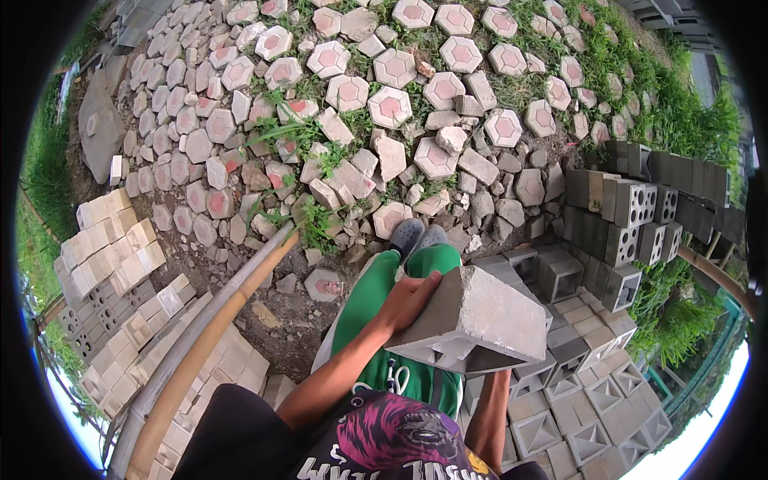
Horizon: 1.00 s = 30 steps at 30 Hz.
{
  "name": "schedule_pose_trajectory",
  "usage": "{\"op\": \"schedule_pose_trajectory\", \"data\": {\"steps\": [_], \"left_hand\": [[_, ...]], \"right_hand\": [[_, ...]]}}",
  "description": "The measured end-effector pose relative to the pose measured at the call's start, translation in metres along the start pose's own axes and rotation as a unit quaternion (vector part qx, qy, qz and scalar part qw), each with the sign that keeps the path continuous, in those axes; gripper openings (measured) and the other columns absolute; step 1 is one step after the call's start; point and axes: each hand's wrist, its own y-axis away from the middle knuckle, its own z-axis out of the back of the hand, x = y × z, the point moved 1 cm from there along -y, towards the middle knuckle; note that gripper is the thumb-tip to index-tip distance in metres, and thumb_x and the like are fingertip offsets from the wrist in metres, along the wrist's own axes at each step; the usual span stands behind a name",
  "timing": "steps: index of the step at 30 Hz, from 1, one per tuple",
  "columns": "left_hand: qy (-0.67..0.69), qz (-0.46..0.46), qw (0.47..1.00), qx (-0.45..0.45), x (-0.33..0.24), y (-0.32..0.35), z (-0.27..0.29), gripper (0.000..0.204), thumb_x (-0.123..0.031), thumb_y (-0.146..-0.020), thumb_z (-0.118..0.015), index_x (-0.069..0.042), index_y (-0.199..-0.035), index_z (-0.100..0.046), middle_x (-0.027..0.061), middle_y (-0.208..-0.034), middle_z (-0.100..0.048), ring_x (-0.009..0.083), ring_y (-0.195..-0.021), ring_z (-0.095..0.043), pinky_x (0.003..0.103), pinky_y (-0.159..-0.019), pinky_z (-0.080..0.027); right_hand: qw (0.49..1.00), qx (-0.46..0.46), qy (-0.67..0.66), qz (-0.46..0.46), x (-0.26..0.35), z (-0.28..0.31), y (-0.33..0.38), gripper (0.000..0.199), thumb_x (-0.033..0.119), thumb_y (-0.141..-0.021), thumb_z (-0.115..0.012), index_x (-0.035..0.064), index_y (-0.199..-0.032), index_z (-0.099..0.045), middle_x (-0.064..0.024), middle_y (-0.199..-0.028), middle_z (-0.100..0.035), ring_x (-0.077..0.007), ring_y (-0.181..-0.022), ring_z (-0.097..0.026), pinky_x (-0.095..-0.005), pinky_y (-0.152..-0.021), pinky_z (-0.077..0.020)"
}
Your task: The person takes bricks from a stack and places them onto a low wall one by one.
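Note:
A large grey hollow concrete block (496, 312) is up in front of my lap, tilted, with a dark opening along its near lower side. My left hand (412, 300) grips its left end, fingers wrapped against the side and the thumb toward the top edge. My right hand (501, 376) meets the block from below at its near right side. Only the wrist shows there; the block hides the fingers. Below the block are my legs in green trousers, with my grey clogs (418, 234) on the ground just beyond.
Stacked hollow blocks (592, 280) rise close on my right, some with round holes. Pale blocks (112, 248) are piled at left, behind a slanting bamboo pole (212, 336). Ahead, hexagonal pavers (390, 107) with reddish centres lie among rubble, broken pieces and grass.

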Motion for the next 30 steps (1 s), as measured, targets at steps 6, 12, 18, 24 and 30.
{"op": "schedule_pose_trajectory", "data": {"steps": [6, 12, 18, 24, 30], "left_hand": [[0.065, -0.082, 0.99, -0.095, -0.072, -0.02, 0.072, 0.06, -0.05, -0.098, -0.033, 0.003, -0.095, -0.062, 0.0082, -0.077, -0.061, 0.0129, -0.076, -0.054, 0.031, -0.072, -0.043], [0.148, -0.099, 0.961, -0.212, -0.14, -0.042, 0.173, 0.059, -0.048, -0.098, -0.031, 0.003, -0.101, -0.062, 0.0068, -0.084, -0.063, 0.0118, -0.077, -0.053, 0.029, -0.071, -0.041], [0.186, -0.119, 0.932, -0.289, -0.201, -0.032, 0.264, 0.066, -0.053, -0.097, -0.03, 0.003, -0.1, -0.064, 0.0101, -0.086, -0.065, 0.016, -0.081, -0.056, 0.032, -0.075, -0.044], [0.234, -0.078, 0.922, -0.298, -0.252, -0.093, 0.349, 0.079, -0.066, -0.089, -0.036, 0.006, -0.109, -0.063, 0.0168, -0.1, -0.066, 0.0223, -0.093, -0.06, 0.034, -0.085, -0.044], [0.239, -0.163, 0.907, -0.307, -0.349, -0.174, 0.475, 0.081, -0.067, -0.088, -0.035, 0.005, -0.113, -0.061, 0.0187, -0.105, -0.064, 0.0245, -0.098, -0.059, 0.035, -0.089, -0.042]], "right_hand": [[0.995, 0.087, 0.052, 0.001, 0.049, -0.152, -0.042, 0.056, 0.042, -0.095, -0.033, 0.0046, -0.136, -0.04, -0.0143, -0.134, -0.046, -0.0292, -0.119, -0.048, -0.0441, -0.099, -0.0414], [0.979, 0.173, 0.106, -0.006, 0.084, -0.297, -0.066, 0.055, 0.041, -0.095, -0.034, 0.0042, -0.135, -0.041, -0.0147, -0.132, -0.048, -0.0291, -0.117, -0.05, -0.0438, -0.098, -0.0429], [0.942, 0.288, 0.168, -0.034, 0.091, -0.454, -0.066, 0.055, 0.041, -0.095, -0.035, 0.0037, -0.134, -0.042, -0.0152, -0.131, -0.049, -0.029, -0.116, -0.052, -0.0434, -0.097, -0.0444], [0.899, 0.385, 0.208, -0.031, 0.098, -0.61, -0.096, 0.054, 0.04, -0.095, -0.035, 0.0032, -0.134, -0.043, -0.0156, -0.129, -0.051, -0.0289, -0.114, -0.053, -0.0431, -0.095, -0.0459], [0.848, 0.474, 0.236, -0.001, 0.107, -0.771, -0.144, 0.053, 0.039, -0.095, -0.036, 0.0027, -0.133, -0.043, -0.016, -0.128, -0.053, -0.0288, -0.112, -0.055, -0.0428, -0.094, -0.0474]]}}
